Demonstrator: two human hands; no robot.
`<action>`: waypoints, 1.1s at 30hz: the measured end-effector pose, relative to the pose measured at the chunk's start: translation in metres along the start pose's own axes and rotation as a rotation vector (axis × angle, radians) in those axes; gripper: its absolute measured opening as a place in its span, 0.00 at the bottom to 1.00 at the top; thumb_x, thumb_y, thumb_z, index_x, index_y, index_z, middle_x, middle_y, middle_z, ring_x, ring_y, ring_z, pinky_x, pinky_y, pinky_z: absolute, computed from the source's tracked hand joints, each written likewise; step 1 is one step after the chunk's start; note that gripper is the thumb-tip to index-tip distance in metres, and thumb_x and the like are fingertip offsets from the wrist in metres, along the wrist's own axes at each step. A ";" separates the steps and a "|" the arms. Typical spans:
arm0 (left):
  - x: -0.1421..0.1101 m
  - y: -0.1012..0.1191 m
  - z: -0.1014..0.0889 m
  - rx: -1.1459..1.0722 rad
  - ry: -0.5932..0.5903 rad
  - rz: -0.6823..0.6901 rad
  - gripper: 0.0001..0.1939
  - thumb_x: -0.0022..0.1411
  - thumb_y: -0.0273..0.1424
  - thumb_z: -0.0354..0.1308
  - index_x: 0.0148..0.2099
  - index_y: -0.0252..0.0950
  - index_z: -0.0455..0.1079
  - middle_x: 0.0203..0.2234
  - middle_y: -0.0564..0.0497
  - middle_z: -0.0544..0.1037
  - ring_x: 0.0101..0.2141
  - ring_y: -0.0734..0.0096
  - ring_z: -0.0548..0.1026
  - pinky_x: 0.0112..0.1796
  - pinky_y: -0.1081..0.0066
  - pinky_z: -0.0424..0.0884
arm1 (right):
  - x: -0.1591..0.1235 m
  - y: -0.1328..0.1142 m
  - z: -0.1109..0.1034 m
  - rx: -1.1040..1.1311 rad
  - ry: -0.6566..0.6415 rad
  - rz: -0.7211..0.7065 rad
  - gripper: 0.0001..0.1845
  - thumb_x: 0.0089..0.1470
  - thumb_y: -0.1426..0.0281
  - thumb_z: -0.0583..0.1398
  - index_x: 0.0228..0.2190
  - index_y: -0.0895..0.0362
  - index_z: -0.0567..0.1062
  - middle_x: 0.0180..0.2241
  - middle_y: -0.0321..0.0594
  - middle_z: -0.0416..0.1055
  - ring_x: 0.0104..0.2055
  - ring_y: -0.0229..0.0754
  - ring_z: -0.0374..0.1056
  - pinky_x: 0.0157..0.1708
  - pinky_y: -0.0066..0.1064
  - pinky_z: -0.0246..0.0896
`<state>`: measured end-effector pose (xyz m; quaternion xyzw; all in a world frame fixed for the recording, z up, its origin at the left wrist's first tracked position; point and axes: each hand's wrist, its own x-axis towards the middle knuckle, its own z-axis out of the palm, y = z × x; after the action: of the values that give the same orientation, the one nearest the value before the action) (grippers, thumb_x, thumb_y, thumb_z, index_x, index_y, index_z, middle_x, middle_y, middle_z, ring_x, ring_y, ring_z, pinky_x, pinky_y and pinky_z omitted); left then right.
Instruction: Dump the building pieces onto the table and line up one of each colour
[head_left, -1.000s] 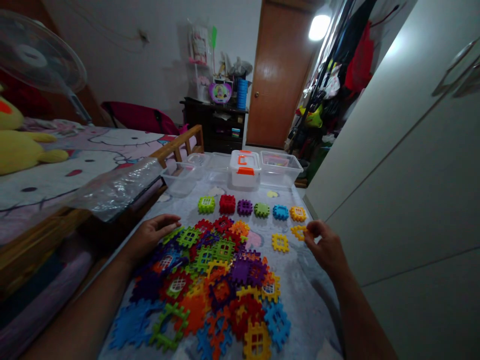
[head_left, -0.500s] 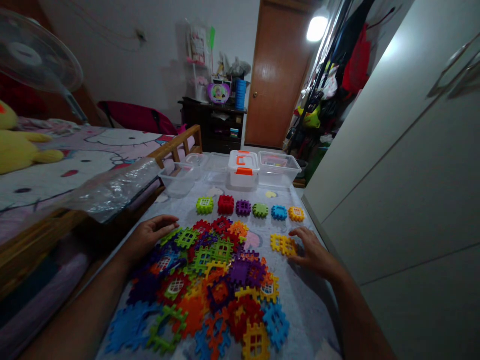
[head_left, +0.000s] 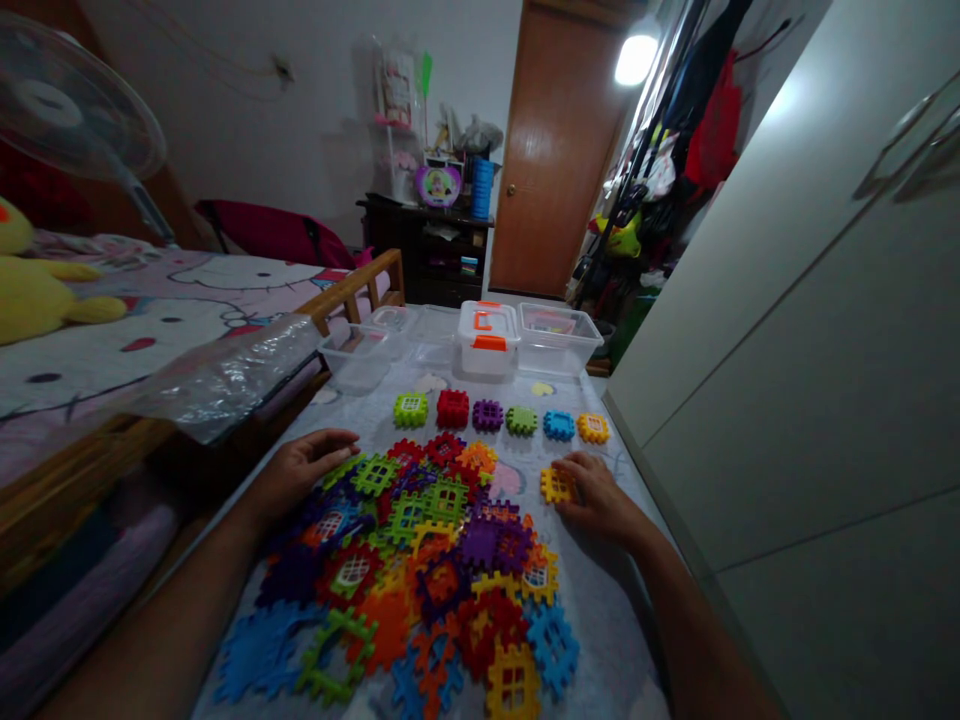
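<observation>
My left hand (head_left: 307, 468) rests at the far left edge of a heap of plastic interlocking blocks (head_left: 442, 500), its fingers stretched out and holding nothing. The blocks are square with notched edges, in red, green, purple, orange, yellow and blue, some with window grids. Right of the heap, on the cloth, lies a yellow interlocking block (head_left: 555, 486). My right hand (head_left: 596, 497) reaches over its right side, thumb and fingers closed around the yellow blocks there and hiding part of them. Beyond the heap stands a row of small block stacks, including a red stack (head_left: 452, 409) and a blue stack (head_left: 559, 425).
A lidded clear box with orange clips (head_left: 487, 345) stands at the table's far end, between open clear bins (head_left: 559, 345). The bed's wooden rail (head_left: 352, 290) and a plastic bag (head_left: 232, 375) border the left side. A white cabinet (head_left: 795, 380) borders the right.
My right hand has moved left and its fingers have closed over the yellow blocks, covering the right-hand one. My left hand and the heap look unchanged.
</observation>
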<state>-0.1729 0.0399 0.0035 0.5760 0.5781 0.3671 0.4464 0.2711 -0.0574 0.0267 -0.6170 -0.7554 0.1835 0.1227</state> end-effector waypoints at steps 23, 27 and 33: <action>-0.002 0.005 0.001 0.000 -0.027 0.011 0.32 0.41 0.56 0.68 0.41 0.38 0.78 0.40 0.44 0.84 0.44 0.50 0.80 0.48 0.60 0.75 | 0.008 -0.004 0.004 -0.085 -0.012 0.068 0.27 0.48 0.67 0.63 0.51 0.57 0.72 0.51 0.50 0.66 0.55 0.53 0.61 0.57 0.43 0.56; 0.000 0.002 0.000 0.003 -0.028 0.005 0.31 0.41 0.56 0.68 0.41 0.38 0.78 0.40 0.44 0.84 0.44 0.50 0.80 0.48 0.61 0.76 | 0.015 -0.008 0.001 -0.190 -0.043 0.063 0.20 0.47 0.68 0.63 0.44 0.58 0.73 0.46 0.49 0.68 0.49 0.51 0.64 0.50 0.40 0.59; 0.005 -0.008 -0.002 0.015 -0.041 0.018 0.30 0.44 0.55 0.68 0.43 0.39 0.78 0.41 0.44 0.84 0.45 0.50 0.80 0.48 0.62 0.76 | 0.019 -0.019 -0.005 -0.295 -0.076 0.025 0.18 0.40 0.70 0.66 0.37 0.56 0.73 0.41 0.47 0.69 0.44 0.52 0.64 0.44 0.39 0.59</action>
<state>-0.1768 0.0450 -0.0038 0.5920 0.5664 0.3546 0.4506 0.2524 -0.0411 0.0385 -0.6303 -0.7704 0.0956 -0.0002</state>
